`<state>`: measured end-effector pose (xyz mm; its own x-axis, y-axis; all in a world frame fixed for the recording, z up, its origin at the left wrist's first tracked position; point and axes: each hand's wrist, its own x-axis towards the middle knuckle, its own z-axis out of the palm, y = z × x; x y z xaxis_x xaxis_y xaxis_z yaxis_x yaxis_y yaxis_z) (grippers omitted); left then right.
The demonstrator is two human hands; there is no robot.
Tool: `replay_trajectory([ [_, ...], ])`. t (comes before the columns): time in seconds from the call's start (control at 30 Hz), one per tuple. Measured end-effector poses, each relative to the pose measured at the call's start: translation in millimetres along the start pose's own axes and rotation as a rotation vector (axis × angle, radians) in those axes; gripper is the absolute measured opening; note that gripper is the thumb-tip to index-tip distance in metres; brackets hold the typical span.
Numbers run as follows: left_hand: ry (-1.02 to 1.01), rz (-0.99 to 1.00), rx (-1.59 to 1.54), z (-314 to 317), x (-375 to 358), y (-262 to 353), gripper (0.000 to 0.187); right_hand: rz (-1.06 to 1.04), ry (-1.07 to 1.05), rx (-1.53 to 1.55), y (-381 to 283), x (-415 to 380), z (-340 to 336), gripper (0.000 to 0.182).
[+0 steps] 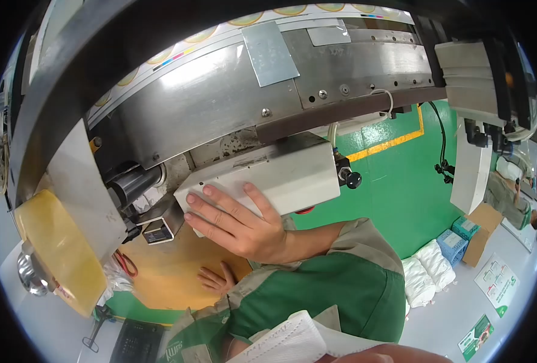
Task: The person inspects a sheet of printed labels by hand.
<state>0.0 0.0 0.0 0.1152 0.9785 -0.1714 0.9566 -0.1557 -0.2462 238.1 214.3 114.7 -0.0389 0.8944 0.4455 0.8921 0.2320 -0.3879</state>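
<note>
My right hand (244,227) lies on a white metal machine housing (286,175), its fingers stretched out and slightly apart over the near side. Lower down, my left hand (218,279) hangs in front of an orange surface (177,260), fingers spread and nothing in them; its wrist is partly hidden. A black knob (353,179) sticks out at the housing's right end. Left of the housing is a small boxed unit with a dark display (157,231).
Above runs a steel machine bed (202,91) with a printed web (196,39) behind it. A yellow tape roll (59,254) sits at left. To the right are white bundles (428,275), boxes (453,242) and a green floor (389,206). Another person (504,193) appears at far right.
</note>
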Motion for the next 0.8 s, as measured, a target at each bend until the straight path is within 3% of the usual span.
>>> replay_trajectory([
  [0.1, 0.017, 0.007, 0.006, -2.2, -2.6, -6.1, 0.054, 0.032, 0.02, 0.029, -5.0, 0.6, -3.4, 0.025],
  [0.17, 0.226, 0.028, 0.177, 1.3, 3.1, 2.9, 0.046, 0.04, 0.007, 0.017, -1.9, -0.4, -8.2, 0.025],
  [0.2, 0.254, -0.004, 0.115, 8.3, 7.9, 4.1, 0.046, 0.041, 0.014, 0.023, -1.5, -1.5, -0.1, 0.025],
  [0.67, 0.113, 0.083, -0.039, 21.1, -3.1, -3.8, 0.051, 0.081, 0.017, 0.053, -3.9, 0.9, -3.1, 0.022],
  [0.8, 0.083, 0.01, -0.056, 26.8, -6.0, -2.8, 0.053, 0.076, -0.009, 0.038, -4.1, 1.4, 2.7, 0.02],
])
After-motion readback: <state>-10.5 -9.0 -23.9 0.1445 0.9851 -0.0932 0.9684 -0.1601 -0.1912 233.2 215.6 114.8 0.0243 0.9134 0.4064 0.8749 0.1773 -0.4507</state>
